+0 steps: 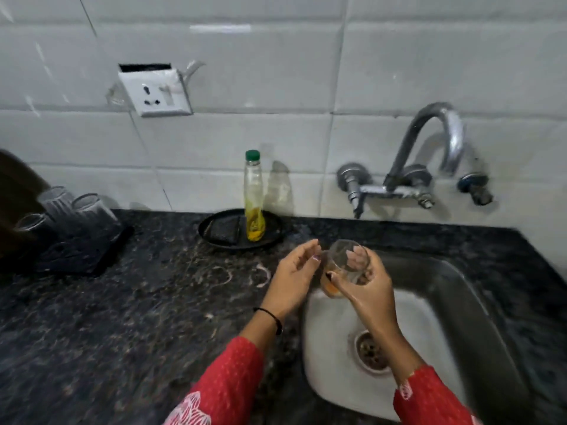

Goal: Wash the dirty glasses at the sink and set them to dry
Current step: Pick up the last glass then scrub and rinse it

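From the head view, the right hand [366, 291] grasps a clear glass [346, 263], fingers wrapped round its far side and showing through the wall, thumb along the near side. The glass is tilted with its mouth up and toward the camera, held above the left rim of the steel sink [445, 305]; an orange residue sits at its bottom. The left hand [294, 271] is released, fingers loosely spread just beside the glass; whether a fingertip touches it cannot be told. A black band circles the left wrist, and both sleeves are red.

The drain [371, 352] lies in the basin below the hands. A curved tap [429, 142] is fixed to the white tiled wall behind the sink. On the dark speckled counter [122, 302], a black tray [211, 240] holds a dark sponge [224, 230] and an upright bottle [254, 197] with a green cap and yellow liquid. Far left, several glasses [76, 210] stand upside down on a dark mat [79, 259]. A socket [156, 92] hangs crooked on the wall
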The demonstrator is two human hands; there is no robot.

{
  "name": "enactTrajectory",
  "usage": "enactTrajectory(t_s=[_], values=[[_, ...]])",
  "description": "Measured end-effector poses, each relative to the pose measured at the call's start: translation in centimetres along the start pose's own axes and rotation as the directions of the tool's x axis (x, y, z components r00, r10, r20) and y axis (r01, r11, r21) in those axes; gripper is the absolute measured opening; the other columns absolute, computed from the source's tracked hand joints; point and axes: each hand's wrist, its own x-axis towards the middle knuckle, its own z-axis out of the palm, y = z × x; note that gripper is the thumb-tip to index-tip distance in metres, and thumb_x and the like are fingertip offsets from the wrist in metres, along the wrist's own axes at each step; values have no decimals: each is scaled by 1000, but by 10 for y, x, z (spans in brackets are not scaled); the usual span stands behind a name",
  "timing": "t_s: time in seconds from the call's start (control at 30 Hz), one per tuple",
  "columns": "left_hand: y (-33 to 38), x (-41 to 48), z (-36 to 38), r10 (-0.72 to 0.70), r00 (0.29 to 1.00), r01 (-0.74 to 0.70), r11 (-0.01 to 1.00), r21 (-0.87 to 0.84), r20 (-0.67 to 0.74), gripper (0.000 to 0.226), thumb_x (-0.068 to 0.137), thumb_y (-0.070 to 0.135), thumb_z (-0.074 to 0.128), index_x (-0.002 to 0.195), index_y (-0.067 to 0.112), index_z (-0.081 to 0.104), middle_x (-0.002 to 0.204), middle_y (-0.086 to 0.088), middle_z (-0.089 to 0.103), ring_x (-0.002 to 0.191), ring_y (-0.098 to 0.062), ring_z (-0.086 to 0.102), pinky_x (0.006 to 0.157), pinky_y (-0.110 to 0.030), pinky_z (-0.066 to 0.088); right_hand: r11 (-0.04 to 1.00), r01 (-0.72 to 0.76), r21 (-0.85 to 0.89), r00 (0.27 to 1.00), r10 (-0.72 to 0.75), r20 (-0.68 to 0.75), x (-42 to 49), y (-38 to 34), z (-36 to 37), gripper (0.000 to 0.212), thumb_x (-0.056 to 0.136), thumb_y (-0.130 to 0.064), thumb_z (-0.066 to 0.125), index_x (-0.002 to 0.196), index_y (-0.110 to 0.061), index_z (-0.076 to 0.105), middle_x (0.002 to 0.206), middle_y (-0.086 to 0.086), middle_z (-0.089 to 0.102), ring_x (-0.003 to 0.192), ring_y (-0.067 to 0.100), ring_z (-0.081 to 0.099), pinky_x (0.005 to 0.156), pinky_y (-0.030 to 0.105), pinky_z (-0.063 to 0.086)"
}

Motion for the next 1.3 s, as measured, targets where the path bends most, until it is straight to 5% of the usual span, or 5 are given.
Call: enactTrajectory(t_s=[0.43, 0.6, 0.73, 1.07, 1.3], values=[[62, 115, 123, 43, 923, 140, 888, 437, -383, 45, 99, 32, 40, 104, -5, 64, 108, -27, 65, 103, -39, 59, 80, -37, 44, 997, -58, 44, 997, 55, 50, 28, 22, -118, 63, 67, -13, 84, 114, -36, 49, 104, -27, 57, 99, -11, 54, 77, 5, 43], [64, 117, 115, -180, 866, 211, 977, 14, -466, 44, 102, 26, 35, 114, -8, 60, 119, -28, 61, 111, -40, 58, 88, -40, 46, 994, -93, 52, 995, 91, 33, 26, 33, -117, 64, 64, -13, 85, 117, -30, 52, 108, -13, 63, 100, -1, 59, 78, 4, 44], [39, 108, 103, -372, 903, 220, 830, -513, -214, 48, 104, 30, 21, 138, -2, 34, 139, -24, 48, 125, -36, 51, 93, -42, 43, 994, -95, 45, 995, 93, 44, 22, 36, -110, 65, 63, -11, 86, 115, -30, 52, 107, -13, 63, 100, 0, 59, 77, 2, 43], [-83, 36, 161, -560, 738, 671, 548, -500, 376, 39, 89, 40, 39, 93, 16, 70, 86, -3, 72, 82, -19, 67, 72, -30, 50, 977, -212, -28, 977, 212, -3, -3, 47, -96, 68, 68, -15, 82, 124, -33, 48, 112, -17, 63, 104, 1, 62, 94, 31, 52], [-97, 51, 186, -580, 729, 680, 551, -484, 364, 28, 89, 36, 51, 90, 13, 67, 75, -4, 70, 66, -15, 67, 60, -24, 56, 900, 92, -425, 993, -114, -26, -13, 57, -114, 64, 77, -5, 71, 134, -21, 47, 144, -1, 37, 133, 9, 34, 104, 7, 29]])
